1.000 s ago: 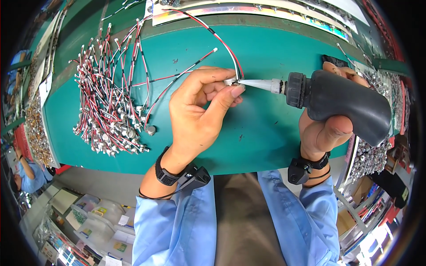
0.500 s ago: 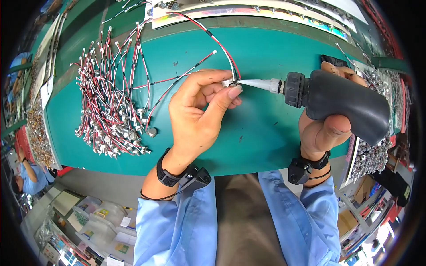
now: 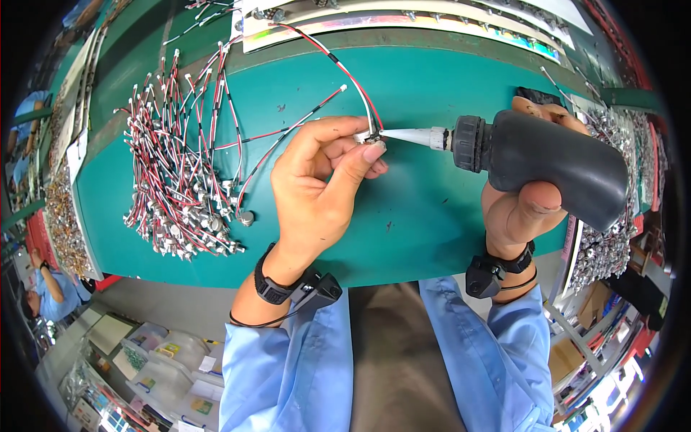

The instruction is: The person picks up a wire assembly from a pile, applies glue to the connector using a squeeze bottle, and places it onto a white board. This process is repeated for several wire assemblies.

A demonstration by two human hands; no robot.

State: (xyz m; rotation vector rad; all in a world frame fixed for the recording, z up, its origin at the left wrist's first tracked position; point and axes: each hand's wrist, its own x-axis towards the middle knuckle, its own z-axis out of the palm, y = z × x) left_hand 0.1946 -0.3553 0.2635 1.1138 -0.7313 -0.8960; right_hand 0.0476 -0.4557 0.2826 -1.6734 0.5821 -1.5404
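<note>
The left hand (image 3: 313, 183) rises from the lower edge, palm turned inward, thumb and index finger pinching a small round silver metal component (image 3: 363, 137) above the green tabletop (image 3: 425, 237). The right hand (image 3: 507, 216) is wrapped around a matte black plastic squeeze bottle (image 3: 558, 169), thumb on the near side, fingers on the far side.

Thin red, white and black wires (image 3: 358, 79) arc up from the pinched component toward the far edge. The bottle lies tilted nearly sideways, its tapered whitish nozzle (image 3: 409, 136) pointing left with the tip at the component; whether they touch is hard to tell.

Counted from the left: one tangled heap of similar wired silver components (image 3: 180, 205), too dense to number; one component pinched; one bottle.
</note>
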